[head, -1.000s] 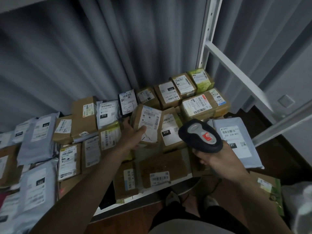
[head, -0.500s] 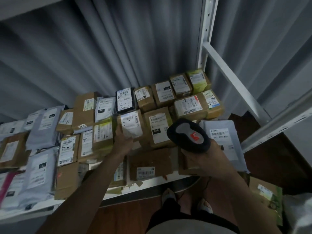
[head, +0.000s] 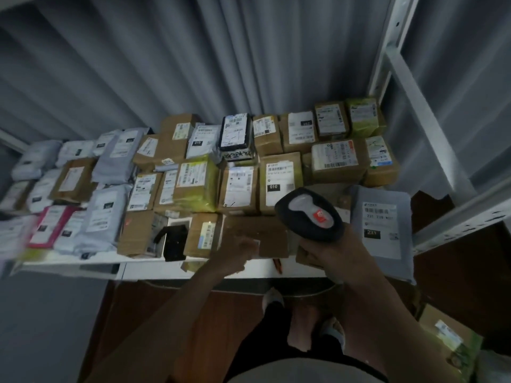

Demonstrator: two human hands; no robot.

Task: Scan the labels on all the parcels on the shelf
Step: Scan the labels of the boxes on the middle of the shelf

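Parcels (head: 237, 189) lie label-up across the shelf (head: 154, 268), and the box you had tilted up a second ago is back flat in its row. Your left hand (head: 237, 254) has dropped to the front brown box (head: 255, 236), fingers curled at its edge, though blur hides the grip. Your right hand (head: 336, 255) still grips the scanner (head: 309, 214), so this box looks next.

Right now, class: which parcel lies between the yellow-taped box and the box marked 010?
In the head view, one brown box with a white label sits between the yellow-taped box and the 010 box.
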